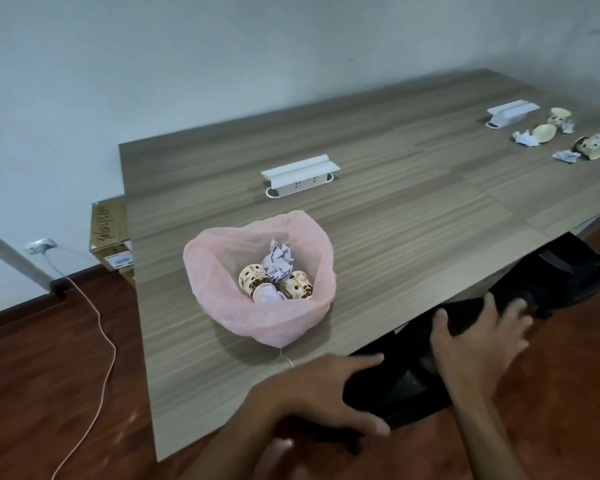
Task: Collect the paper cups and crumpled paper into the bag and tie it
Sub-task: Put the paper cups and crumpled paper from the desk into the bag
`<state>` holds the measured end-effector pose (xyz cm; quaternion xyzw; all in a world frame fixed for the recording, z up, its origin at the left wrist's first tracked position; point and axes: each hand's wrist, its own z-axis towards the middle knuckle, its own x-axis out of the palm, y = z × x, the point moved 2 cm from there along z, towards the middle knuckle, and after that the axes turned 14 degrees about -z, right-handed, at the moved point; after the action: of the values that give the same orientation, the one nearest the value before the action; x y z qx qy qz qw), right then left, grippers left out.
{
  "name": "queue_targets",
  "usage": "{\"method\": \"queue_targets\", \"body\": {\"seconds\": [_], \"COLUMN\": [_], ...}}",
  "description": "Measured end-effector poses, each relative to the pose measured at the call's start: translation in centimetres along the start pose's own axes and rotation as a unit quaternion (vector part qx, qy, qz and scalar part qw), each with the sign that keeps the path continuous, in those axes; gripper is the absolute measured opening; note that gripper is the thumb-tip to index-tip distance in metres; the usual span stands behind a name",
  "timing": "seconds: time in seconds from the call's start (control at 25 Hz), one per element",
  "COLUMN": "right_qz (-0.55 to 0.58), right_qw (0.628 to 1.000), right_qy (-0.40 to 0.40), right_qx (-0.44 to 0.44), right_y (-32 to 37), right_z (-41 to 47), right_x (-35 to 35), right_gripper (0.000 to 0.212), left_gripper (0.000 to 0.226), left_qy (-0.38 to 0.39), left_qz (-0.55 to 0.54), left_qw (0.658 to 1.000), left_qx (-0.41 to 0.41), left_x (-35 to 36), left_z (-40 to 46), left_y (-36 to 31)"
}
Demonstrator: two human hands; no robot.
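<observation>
Both hands are on a black chair [409, 386] tucked at the table's near edge, neither touching any task item. L hand [329, 393] grips the chair's top edge, thumb over the front, fingers curled round the side facing the person. R hand [478, 344] rests on the chair further along, fingers spread and fairly straight but blurred, so hard to say whether they're holding on.

Pink bag [257, 271] sits open on the wood table [413, 209], just beyond the L hand and slightly to its left. Inside: two spotted paper cups [253, 278] w/ crumpled paper [278, 260] between them. More cups [591, 147] and paper wads [525, 137] lie loose far beyond the R hand, near the table's far right corner, well apart from the bag. Two white socket boxes [300, 176] stand raised along the table's middle.
</observation>
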<state>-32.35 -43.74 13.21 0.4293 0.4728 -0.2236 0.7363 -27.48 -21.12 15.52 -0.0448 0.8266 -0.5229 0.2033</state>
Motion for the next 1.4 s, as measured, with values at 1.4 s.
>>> {"method": "queue_targets", "body": {"seconds": [1.4], "right_qz": [0.51], "right_qw": [0.809], "right_qy": [0.258], "right_qx": [0.14], "right_y": [-0.9], "right_z": [38.3], "right_x": [-2.7], "right_gripper": [0.018], "left_gripper": [0.017], "left_qy": [-0.263], "left_qz": [-0.614], "left_qw": [0.743], "left_qx": [0.047], "left_x": [-18.1], "left_z": [28.1], "left_y": [-15.3]}}
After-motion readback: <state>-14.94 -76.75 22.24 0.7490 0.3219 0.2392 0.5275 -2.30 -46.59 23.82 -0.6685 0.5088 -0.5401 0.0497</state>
